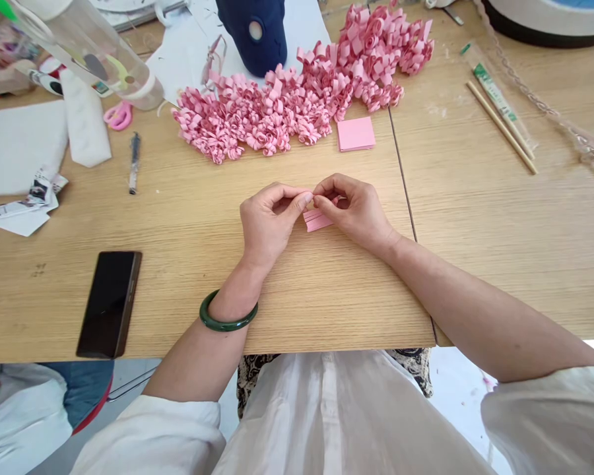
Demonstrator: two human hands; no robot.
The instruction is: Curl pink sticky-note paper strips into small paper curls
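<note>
My left hand and my right hand meet fingertip to fingertip above the table, each closed in a pinch. Between them is a small pink paper strip, mostly hidden by the fingers; a bit of pink shows inside my right hand's curl. Just below the fingertips lies a pink slip of paper with lines or cuts along it, partly covered by my right hand. Farther back, a small stack of pink paper rests beside a long heap of curled pink paper pieces.
A dark blue tumbler stands behind the heap. To the left are a clear bottle, pink-handled scissors, a pen and a phone. Wooden chopsticks lie at right, near a seam in the table.
</note>
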